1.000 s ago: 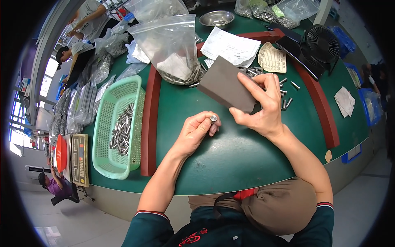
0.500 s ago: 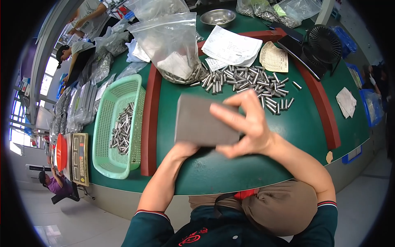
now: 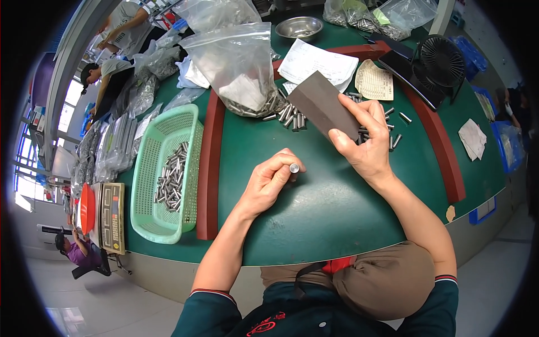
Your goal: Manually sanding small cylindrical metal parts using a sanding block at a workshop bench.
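My left hand (image 3: 266, 184) is closed above the green tabletop (image 3: 314, 219), gripping a metal pin (image 3: 294, 168) between thumb and fingers. Only the pin's round, bright end shows; the fingers hide the rest. Farther up and to the right, my right hand (image 3: 368, 143) pinches a grey-brown sheet of sandpaper (image 3: 323, 104) by its lower right part, thumb on the near side. The sheet is tilted and held apart from the pin. Behind it, a pile of loose metal pins (image 3: 296, 122) is partly covered from view.
Left of a dark red rail (image 3: 209, 168) stands a green basket (image 3: 137, 185) with several pins inside. A clear bag (image 3: 236, 62) of pins, papers (image 3: 306, 59) and a metal bowl (image 3: 298, 26) lie at the back. A black fan (image 3: 442, 60) stands right; a scale (image 3: 112, 216) sits far left.
The sandpaper has moved up and right with my right hand, away from my left hand. My left hand, earlier mostly hidden beneath the sheet, now shows with the pin.
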A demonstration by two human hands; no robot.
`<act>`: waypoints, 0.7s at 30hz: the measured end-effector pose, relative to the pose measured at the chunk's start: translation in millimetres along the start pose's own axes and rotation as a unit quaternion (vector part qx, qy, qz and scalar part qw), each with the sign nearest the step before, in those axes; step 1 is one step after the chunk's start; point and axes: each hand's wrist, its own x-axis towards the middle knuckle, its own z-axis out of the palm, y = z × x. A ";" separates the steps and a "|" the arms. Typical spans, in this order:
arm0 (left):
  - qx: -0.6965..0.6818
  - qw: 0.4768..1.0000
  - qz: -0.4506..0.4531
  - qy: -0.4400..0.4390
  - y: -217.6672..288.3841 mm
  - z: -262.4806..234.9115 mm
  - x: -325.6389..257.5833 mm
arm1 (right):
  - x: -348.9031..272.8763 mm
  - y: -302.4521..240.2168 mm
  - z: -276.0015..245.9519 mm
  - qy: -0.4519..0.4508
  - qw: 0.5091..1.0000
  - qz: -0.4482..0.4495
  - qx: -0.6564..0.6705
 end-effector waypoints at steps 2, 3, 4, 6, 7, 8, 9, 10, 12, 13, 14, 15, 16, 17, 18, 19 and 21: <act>0.006 1.000 -0.001 0.008 0.4 0.3 0.8 | -0.3 0.3 -0.9 -0.005 1.000 -0.006 -0.019; 0.011 1.000 -0.002 0.015 0.4 0.2 1.1 | -0.4 0.4 -1.4 -0.005 1.000 -0.006 -0.019; 0.011 1.000 -0.002 0.015 -0.2 -0.4 0.9 | -0.4 -0.1 -2.2 -0.018 0.999 -0.006 -0.028; -0.022 0.999 -0.008 0.023 -2.6 -1.6 0.5 | -0.5 -0.8 -2.1 -0.030 0.999 -0.006 -0.038; -0.021 0.999 -0.008 0.023 -3.1 -1.4 0.7 | -0.7 -0.1 -0.2 -0.017 0.999 -0.014 -0.034; -0.031 0.999 -0.012 0.030 -3.7 -0.8 0.8 | -0.9 0.3 1.5 -0.004 0.999 -0.022 -0.031; -0.041 0.998 -0.016 0.037 -4.3 -0.5 0.5 | -1.5 -1.4 1.5 -0.012 0.998 -0.051 -0.037; -0.040 0.998 -0.016 0.038 -6.7 -3.5 -1.8 | -1.7 -6.5 0.7 -0.021 0.996 -0.080 -0.043; -0.004 0.997 -0.071 0.040 -14.1 -11.5 -8.8 | -3.6 -23.6 -0.3 -0.067 0.977 -0.199 -0.024; -0.037 0.983 -0.130 0.124 -2.1 -1.7 -8.0 | -5.9 -31.6 -4.0 -0.117 0.962 -0.247 -0.026; -0.069 0.958 -0.189 0.206 9.8 7.8 -6.8 | -9.4 -37.8 -3.2 -0.149 0.948 -0.281 -0.017; -0.213 0.963 -0.125 0.111 -14.9 -7.9 -9.7 | -12.3 -37.3 1.2 -0.145 0.942 -0.302 -0.002; -0.097 0.985 -0.073 0.124 -14.5 -5.6 -9.3 | -7.8 -34.7 -2.9 -0.155 0.949 -0.275 -0.015; 0.020 0.990 -0.023 0.136 -11.4 -1.2 -9.6 | -4.4 -24.0 -1.0 -0.103 0.966 -0.232 -0.048; 0.070 0.996 -0.028 0.039 -2.9 -12.8 -1.9 | 1.7 -11.9 -2.4 -0.069 0.975 -0.172 -0.121; 0.071 0.996 -0.029 0.040 -2.4 -13.1 -1.5 | 11.6 -6.0 -2.7 -0.032 0.972 -0.155 -0.171; 0.059 0.994 -0.041 0.080 -2.7 -12.9 -2.5 | 2.2 -18.6 -6.8 -0.044 0.974 -0.188 -0.116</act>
